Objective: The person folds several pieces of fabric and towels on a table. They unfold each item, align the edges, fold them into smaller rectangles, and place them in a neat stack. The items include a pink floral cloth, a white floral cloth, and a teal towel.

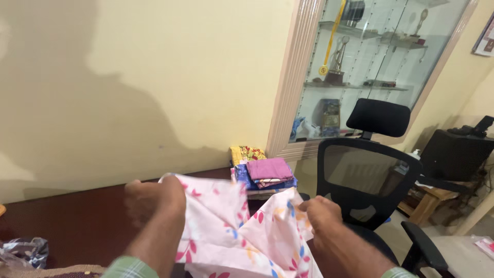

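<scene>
Two forearms in green checked cuffs reach in from the near edge, both gripping one pink cloth [231, 231] printed with red, blue and orange leaves. On the left, the left hand [154, 202] is closed in a loose fist over the cloth's upper left edge, fingers curled round the fabric. On the right, the right hand [321, 212] has its fingers pinched shut on a raised corner of the same cloth, so the fabric sags in a fold between the two hands and hangs toward the near edge over a dark brown table [67, 221]. At the near left, crumpled clear plastic [23, 251] lies on the table. Farther back, against the cream wall, sits a stack of folded cloths [263, 174], a magenta one on top with blue and yellow ones beneath. To the right stands a black mesh office chair [368, 180], and behind it a glass-fronted cabinet [360, 67] holds trophies and a medal.
</scene>
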